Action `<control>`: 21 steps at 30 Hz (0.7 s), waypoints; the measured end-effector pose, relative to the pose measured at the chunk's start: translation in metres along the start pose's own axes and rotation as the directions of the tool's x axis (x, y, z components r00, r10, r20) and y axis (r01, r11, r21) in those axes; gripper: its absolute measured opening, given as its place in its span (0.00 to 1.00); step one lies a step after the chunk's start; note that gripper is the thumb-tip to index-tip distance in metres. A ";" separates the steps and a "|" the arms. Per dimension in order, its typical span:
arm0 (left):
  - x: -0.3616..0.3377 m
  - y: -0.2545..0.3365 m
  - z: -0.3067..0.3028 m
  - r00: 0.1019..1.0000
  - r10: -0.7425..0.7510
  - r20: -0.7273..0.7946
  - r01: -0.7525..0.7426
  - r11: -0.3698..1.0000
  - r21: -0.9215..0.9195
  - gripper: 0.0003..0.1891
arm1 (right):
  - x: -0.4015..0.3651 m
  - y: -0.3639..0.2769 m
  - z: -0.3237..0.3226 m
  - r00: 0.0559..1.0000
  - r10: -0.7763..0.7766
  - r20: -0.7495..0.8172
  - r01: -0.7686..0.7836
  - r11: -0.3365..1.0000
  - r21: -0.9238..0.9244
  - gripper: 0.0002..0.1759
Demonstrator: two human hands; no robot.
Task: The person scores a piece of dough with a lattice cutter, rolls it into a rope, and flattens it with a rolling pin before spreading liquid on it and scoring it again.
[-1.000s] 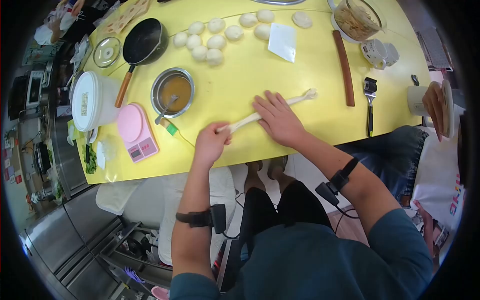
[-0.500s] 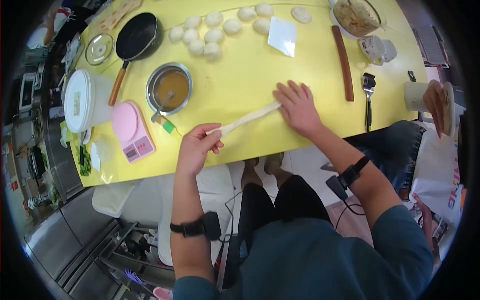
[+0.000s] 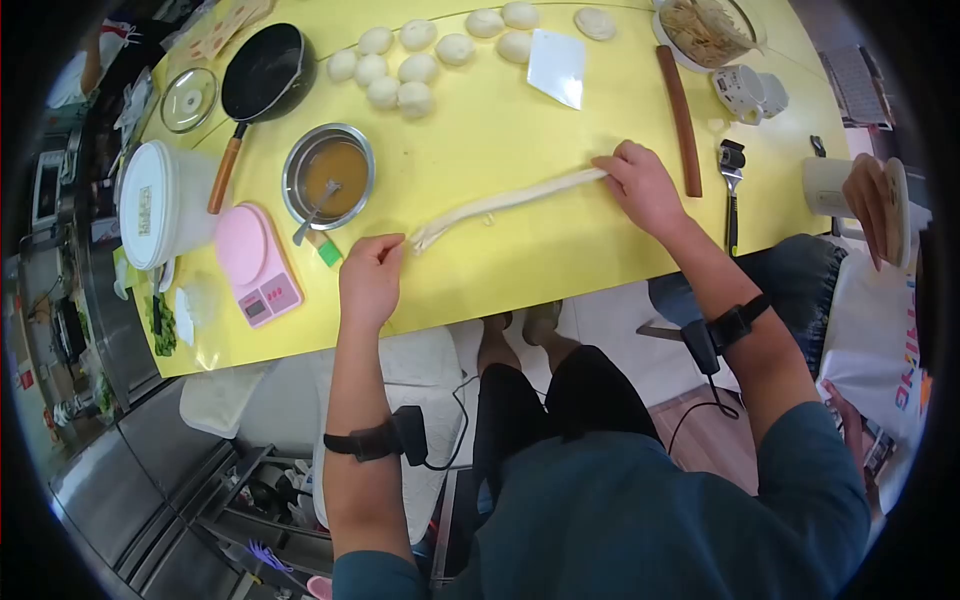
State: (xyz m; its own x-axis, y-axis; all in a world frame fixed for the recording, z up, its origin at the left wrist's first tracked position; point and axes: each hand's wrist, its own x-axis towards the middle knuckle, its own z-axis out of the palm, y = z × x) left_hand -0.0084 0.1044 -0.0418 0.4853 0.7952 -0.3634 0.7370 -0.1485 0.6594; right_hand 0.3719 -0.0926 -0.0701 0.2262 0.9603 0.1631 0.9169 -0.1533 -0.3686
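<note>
A long pale dough strip (image 3: 510, 200) stretches between my hands over the yellow table (image 3: 520, 270). Its right end is pinched in my right hand (image 3: 643, 185). My left hand (image 3: 371, 282) is closed beside the frayed left end; whether its fingers touch the dough or hold a bit of it is too small to tell. A tiny dough scrap (image 3: 488, 219) lies just below the strip. Several round dough balls (image 3: 416, 68) sit at the back, near a white scraper (image 3: 556, 68). A metal bowl (image 3: 330, 178) of brown liquid with a spoon stands beyond my left hand.
At left are a pink scale (image 3: 258, 262), a white tub (image 3: 165, 205) and a black pan (image 3: 267, 75). A brush with a green band lies by the bowl. Rightward are a brown rod (image 3: 679, 120), a black-handled roller (image 3: 732, 190), cups and another person's hand (image 3: 870, 210).
The dough strip looks longer. My right hand has moved right and gone from spread flat to pinching its end; my left hand has shifted slightly left, away from the dough end.
</note>
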 end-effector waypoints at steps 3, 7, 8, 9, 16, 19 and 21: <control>0.011 0.012 0.032 0.928 0.364 -0.075 -0.312 0.872 0.378 0.20 | -0.002 -0.003 -0.017 0.987 0.037 0.159 -0.024 0.996 -0.084 0.24; 0.021 0.071 0.103 0.885 0.460 -0.069 -0.392 0.818 0.420 0.32 | 0.005 -0.069 -0.001 0.982 -0.055 0.183 0.059 0.998 -0.016 0.40; 0.025 0.071 0.120 0.868 0.484 -0.112 -0.367 0.775 0.514 0.35 | 0.010 -0.087 0.016 0.987 -0.073 0.146 0.072 0.997 0.015 0.39; 0.019 0.065 0.131 0.876 0.473 -0.095 -0.369 0.783 0.500 0.37 | 0.010 -0.099 0.036 0.990 -0.093 0.107 0.088 0.995 0.048 0.38; -0.056 0.015 0.120 0.924 0.379 0.048 -0.346 0.777 0.525 0.41 | -0.055 -0.112 0.048 0.986 -0.033 0.162 0.042 0.998 -0.055 0.37; 0.017 0.019 0.101 0.904 0.397 -0.161 -0.210 0.737 0.642 0.42 | -0.009 -0.092 0.061 0.997 0.014 0.081 -0.004 0.992 -0.126 0.37; 0.014 0.009 0.097 0.912 0.381 -0.153 -0.214 0.760 0.614 0.42 | -0.004 -0.084 0.061 0.997 0.031 0.066 -0.022 0.990 -0.138 0.37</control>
State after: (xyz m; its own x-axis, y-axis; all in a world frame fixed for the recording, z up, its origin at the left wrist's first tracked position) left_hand 0.0508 0.0567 -0.1047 0.6513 0.7586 0.0204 0.7447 -0.6441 0.1749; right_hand 0.2745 -0.0692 -0.0953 0.2323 0.9684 0.0909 0.9484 -0.2047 -0.2423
